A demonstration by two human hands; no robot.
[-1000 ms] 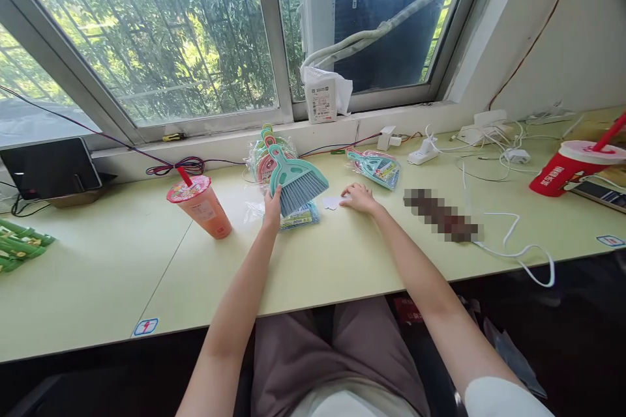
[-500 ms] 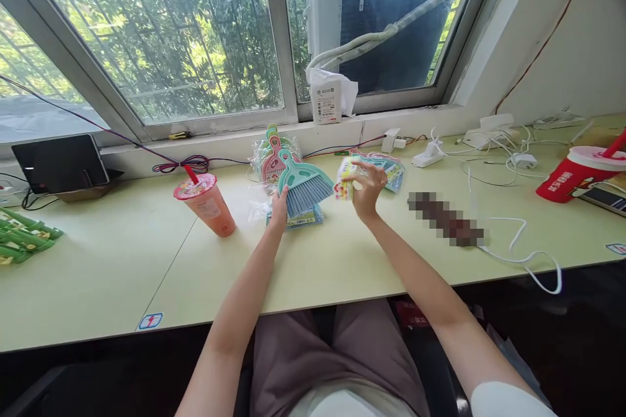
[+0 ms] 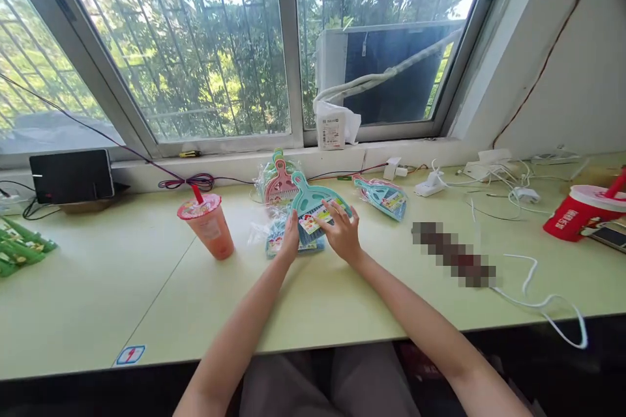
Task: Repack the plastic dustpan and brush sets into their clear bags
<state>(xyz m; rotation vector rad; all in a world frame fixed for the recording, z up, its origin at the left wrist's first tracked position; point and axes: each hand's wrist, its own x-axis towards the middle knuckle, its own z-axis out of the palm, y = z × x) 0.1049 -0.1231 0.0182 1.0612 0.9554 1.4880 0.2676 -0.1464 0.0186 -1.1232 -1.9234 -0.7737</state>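
Observation:
My left hand (image 3: 290,240) grips the left edge of a teal toy dustpan (image 3: 320,193), which has a blue-bristled brush nested in it. A printed label card (image 3: 313,221) lies across the bristles. Over the card's right part is my right hand (image 3: 342,231), its fingers pressing the card against the dustpan and brush. Below the held set, a bagged set with a printed label (image 3: 274,246) rests on the table, partly covered by my left hand. Behind it lie pink and green dustpan sets (image 3: 280,186) in clear plastic.
A pink drink cup (image 3: 211,234) stands left of my hands. Another bagged dustpan set (image 3: 386,199) lies to the right, near a blurred-out object (image 3: 454,257) with a white cable. A red cup (image 3: 581,215) and a tablet (image 3: 72,176) are farther out.
My right hand has brought the label card left and down onto the brush bristles. The dustpan stays in my left hand. The view has tilted up slightly.

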